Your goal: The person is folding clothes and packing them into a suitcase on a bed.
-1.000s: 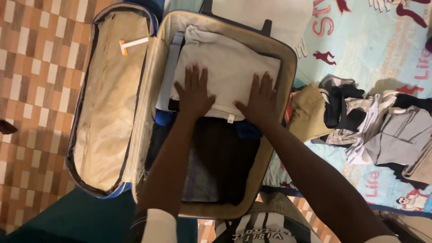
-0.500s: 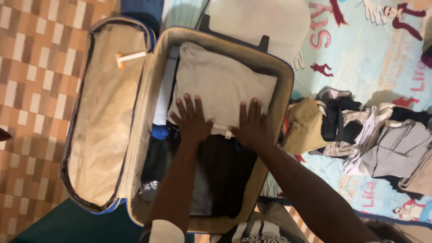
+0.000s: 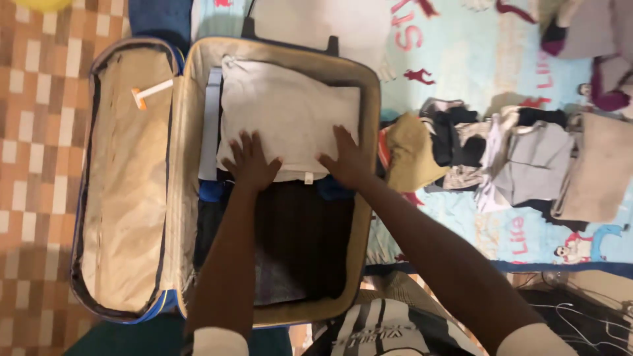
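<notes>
Left hand (image 3: 254, 163): one, flat and released, fingers spread, palm down on the near left edge of the folded cloth; grasping nothing.
Right hand (image 3: 348, 162): one, likewise flat and released, fingers spread, pressed on the near right corner of the same cloth.
Folded cloth (image 3: 290, 115): one, pale grey-beige, folded to a rough rectangle, soft and slightly creased; small white tag at the middle of the near edge; lying on top of the packed clothes in the far half of the suitcase.
Beneath the cloth: one pale bluish-white folded piece (image 3: 212, 125) showing along the left side; blue fabric (image 3: 212, 191) peeping out at both near corners.
Dark clothes (image 3: 297, 237): filling the near half of the suitcase, black and grey, count not clear.
Suitcase (image 3: 369, 99): one, open flat on the floor, tan lining, blue trim, dark handle at the far end.
Lid (image 3: 125, 217): one, folded out to the left, tan lining.
Razor (image 3: 150, 92): one, white handle with orange head, lying at the far end of the lid.
Pile of clothes (image 3: 501, 165): one heap on the bed sheet, just right of the suitcase; mustard, black, white, grey and beige pieces, number not countable.
Bed sheet (image 3: 455, 72): one, light blue with red printed figures.
Floor (image 3: 39, 132): brown, orange and cream tiles, left of the lid.
</notes>
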